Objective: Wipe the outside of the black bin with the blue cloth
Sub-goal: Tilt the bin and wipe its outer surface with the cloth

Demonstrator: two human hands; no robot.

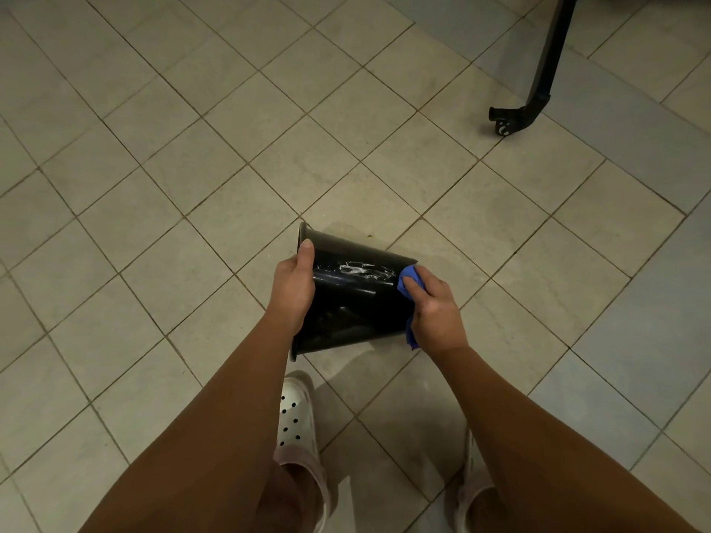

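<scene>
Wiping is looking partly done: the left hand (294,286) is gripping the black bin (354,305) by its rim, holding it sideways over the tiled floor (154,186), while the right hand (434,305) is clutching the bunched blue cloth (406,279) against its base end. Farther up, white streaks (363,270) are showing unwiped.

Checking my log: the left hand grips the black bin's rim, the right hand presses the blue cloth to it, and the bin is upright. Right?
Not quite. In the head view the black bin is tipped sideways, not upright. The left hand does grip its rim, and the right hand presses the blue cloth to it.
</scene>
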